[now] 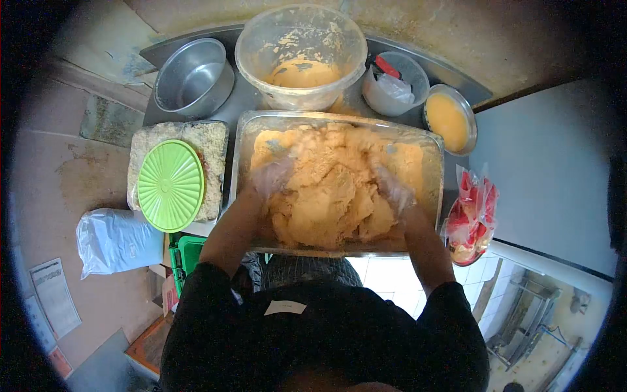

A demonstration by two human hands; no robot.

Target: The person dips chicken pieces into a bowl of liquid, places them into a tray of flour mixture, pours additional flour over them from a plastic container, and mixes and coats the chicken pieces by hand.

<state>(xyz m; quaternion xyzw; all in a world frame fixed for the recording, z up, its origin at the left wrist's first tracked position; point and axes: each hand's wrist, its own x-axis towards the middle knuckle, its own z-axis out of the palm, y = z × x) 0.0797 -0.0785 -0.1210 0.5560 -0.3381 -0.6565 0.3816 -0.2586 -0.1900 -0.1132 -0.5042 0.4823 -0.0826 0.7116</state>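
Note:
A large rectangular tray (pixel 428 199) in front of me holds a heap of orange, flour-like coating (pixel 323 206). Thick lumps lie in the heap, and I cannot make out what is under the coating. My left hand (pixel 273 178), in a thin clear glove, is against the left side of the heap. On the opposite side, my right hand (pixel 394 189), also gloved, presses at the heap's edge. Motion blurs both hands, and their fingers are partly hidden in the orange mass, so their grip does not show.
Behind the tray stand a steel pot (pixel 194 77), a big clear tub (pixel 300 95) with orange powder, a small tub (pixel 379 98) and a bowl of orange liquid (pixel 447 123). A green lid (pixel 171 186) rests on a crumb-filled tray (pixel 215 140) at left. Red-and-clear bags (pixel 471 215) sit right.

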